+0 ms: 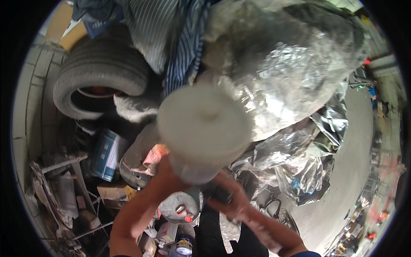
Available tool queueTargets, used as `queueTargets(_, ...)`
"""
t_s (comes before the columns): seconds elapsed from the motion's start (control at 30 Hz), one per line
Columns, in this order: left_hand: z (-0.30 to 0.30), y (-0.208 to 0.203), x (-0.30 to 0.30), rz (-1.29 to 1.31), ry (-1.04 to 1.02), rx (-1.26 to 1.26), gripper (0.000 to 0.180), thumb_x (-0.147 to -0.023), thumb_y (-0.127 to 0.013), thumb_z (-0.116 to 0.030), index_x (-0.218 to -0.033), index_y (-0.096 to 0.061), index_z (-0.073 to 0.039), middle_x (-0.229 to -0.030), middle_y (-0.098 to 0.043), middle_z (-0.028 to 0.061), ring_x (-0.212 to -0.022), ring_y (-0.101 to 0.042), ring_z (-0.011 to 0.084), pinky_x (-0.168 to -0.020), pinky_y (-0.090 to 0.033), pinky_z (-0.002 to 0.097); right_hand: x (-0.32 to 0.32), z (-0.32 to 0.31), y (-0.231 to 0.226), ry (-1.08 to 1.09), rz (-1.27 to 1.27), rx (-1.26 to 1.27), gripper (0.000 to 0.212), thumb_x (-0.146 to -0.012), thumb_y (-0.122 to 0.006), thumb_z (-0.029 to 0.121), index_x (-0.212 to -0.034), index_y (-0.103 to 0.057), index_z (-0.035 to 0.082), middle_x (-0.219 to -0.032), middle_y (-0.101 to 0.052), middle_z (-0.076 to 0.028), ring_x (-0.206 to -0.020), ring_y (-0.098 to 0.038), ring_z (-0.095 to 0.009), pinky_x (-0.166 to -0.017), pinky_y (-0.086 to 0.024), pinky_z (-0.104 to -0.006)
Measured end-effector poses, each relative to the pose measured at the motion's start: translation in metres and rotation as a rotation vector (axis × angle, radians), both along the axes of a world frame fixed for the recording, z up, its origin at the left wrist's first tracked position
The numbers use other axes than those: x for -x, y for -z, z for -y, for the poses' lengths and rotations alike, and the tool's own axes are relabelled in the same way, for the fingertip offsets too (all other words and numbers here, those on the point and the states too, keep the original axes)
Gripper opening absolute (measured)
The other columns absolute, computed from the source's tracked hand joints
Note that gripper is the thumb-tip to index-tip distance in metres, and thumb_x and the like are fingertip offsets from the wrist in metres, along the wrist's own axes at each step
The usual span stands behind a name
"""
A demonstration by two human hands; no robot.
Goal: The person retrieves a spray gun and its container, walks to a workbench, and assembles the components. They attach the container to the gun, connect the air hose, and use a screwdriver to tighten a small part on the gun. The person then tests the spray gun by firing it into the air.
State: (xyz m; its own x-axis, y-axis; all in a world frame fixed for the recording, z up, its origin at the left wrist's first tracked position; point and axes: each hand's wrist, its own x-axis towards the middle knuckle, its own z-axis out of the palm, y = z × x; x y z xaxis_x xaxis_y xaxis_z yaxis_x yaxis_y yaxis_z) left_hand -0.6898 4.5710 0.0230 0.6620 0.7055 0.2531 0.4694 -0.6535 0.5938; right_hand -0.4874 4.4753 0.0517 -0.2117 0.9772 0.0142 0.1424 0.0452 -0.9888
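A whitish plastic bucket [201, 128] with a round pale top is raised in front of me, blurred by motion. My left hand [172, 174] is closed on its lower left side. Close under the bucket's lower right is my right hand [231, 197], curled around a dark thing [217, 192] that is too smeared to name. The upper fingers of that hand reach the bucket's base or pass just beside it; I cannot tell which. Below, between my forearms, sits a grey rounded container [179, 207] with a red cap.
A worn tyre [100, 81] leans at the left, with a teal can [107, 155] below it. Striped cloth [184, 47] hangs at the top. A large clear plastic sack [295, 64] bulges at upper right. Small cans and boxes [168, 233] crowd the lower left. Grey floor [355, 141] runs along the right.
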Motion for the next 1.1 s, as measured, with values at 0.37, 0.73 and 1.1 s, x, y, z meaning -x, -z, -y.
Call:
queueTargets(0.37, 0.133, -0.187, 0.071, -0.325, 0.216, 0.923, 0.044, -0.081, -0.080, -0.015, -0.122, -0.065, -0.006, -0.122, -0.065, 0.0109, -0.113, -0.061, 0.0273, -0.097, -0.049, 0.0406, -0.013, 0.131, -0.148, -0.480, -0.121, 0.190, 0.083, -0.084, -0.070, 0.012, -0.158, -0.034, 0.017, -0.107, -0.058, -0.017, -0.090, -0.064, -0.036, -0.084, -0.052, -0.0408)
queueTargets(0.73, 0.386, -0.318, -0.014, 0.284, -0.470, 0.779, 0.040, -0.085, -0.078, -0.021, -0.119, -0.065, -0.004, -0.117, -0.067, 0.0112, -0.108, -0.063, 0.0268, -0.093, -0.051, 0.0406, -0.084, 0.268, -0.215, -0.944, -0.356, -0.043, 0.074, -0.084, -0.071, 0.009, -0.152, -0.042, 0.008, -0.107, -0.063, -0.017, -0.094, -0.066, -0.035, -0.084, -0.054, -0.0411)
queueTargets(1.1, 0.591, -0.369, -0.030, 0.512, -0.994, 0.485, 0.038, -0.089, -0.075, -0.027, -0.116, -0.065, -0.002, -0.112, -0.068, 0.0115, -0.102, -0.065, 0.0263, -0.089, -0.052, 0.0407, -0.054, 0.420, -0.247, -1.370, -0.319, -0.381, 0.057, -0.095, -0.064, 0.023, -0.148, -0.047, 0.010, -0.081, -0.062, -0.017, -0.071, -0.063, -0.035, -0.062, -0.051, -0.0456)
